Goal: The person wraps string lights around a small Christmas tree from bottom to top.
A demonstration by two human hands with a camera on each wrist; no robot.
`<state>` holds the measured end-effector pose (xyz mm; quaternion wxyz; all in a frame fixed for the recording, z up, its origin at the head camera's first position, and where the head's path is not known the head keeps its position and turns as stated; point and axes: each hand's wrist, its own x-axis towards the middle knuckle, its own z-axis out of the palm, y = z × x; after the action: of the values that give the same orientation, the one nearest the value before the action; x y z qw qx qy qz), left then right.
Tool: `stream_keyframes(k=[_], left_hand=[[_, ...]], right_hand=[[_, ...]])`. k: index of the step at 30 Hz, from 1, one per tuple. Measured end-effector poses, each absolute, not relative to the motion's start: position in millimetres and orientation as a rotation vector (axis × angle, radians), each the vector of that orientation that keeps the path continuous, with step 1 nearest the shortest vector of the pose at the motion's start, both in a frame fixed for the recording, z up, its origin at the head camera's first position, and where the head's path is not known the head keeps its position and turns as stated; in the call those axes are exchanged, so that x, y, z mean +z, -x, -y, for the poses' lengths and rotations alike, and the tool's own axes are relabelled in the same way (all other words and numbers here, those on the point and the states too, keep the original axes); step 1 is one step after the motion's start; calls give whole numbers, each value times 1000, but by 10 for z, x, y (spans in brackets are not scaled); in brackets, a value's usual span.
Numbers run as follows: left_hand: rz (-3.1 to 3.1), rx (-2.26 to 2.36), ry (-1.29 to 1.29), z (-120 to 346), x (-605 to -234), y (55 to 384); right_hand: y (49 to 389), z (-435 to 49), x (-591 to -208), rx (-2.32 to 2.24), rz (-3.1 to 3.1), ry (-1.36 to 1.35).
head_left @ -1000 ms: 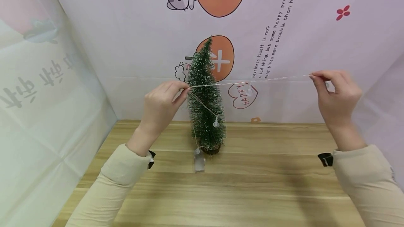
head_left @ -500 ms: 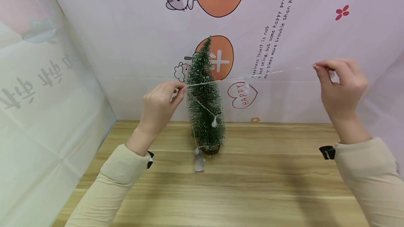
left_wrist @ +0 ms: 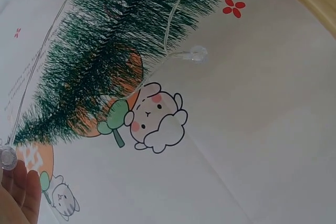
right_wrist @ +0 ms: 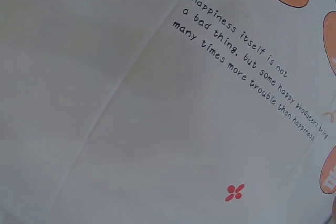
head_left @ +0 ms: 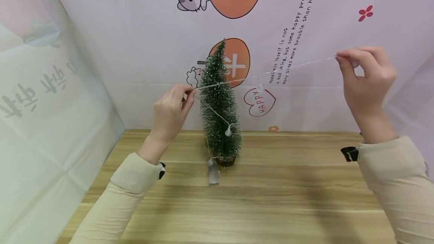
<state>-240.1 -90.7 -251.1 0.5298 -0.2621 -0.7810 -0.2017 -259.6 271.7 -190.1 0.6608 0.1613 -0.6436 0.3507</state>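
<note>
A: Where do we find the light string (head_left: pixel 217 84)?
B: We see it stretched in the air between two hands, passing across our view of the green tree (head_left: pixel 221 110). To the right of the tree, a clear bulb (head_left: pixel 260 87) hangs from this stretch.
A: And how are the fingers?
B: The left hand (head_left: pixel 171 106) pinches the string between thumb and forefinger, near the tree. The right hand (head_left: pixel 369 76) pinches it also so, well apart from the tree and higher in our head view.
A: What do we notice below?
B: From the left hand, another length slants down to a second bulb (head_left: pixel 228 131). Lower, a thin wire meets the clear box (head_left: pixel 213 173) on the wooden table (head_left: pixel 285 199), just beside the tree's brown base (head_left: pixel 226 162).
A: And the wrist views?
B: The left one shows us a round bulb (left_wrist: pixel 8 157) at the fingertips; the right one, the printed cloth (right_wrist: pixel 157 103).
</note>
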Motion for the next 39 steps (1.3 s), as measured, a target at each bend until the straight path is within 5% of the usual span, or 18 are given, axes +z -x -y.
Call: stream_keyframes(k=[39], left_hand=[[1901, -537, 667, 966, -2461, 2429]], right_hand=[[2723, -2466, -1502, 866, 1582, -388]])
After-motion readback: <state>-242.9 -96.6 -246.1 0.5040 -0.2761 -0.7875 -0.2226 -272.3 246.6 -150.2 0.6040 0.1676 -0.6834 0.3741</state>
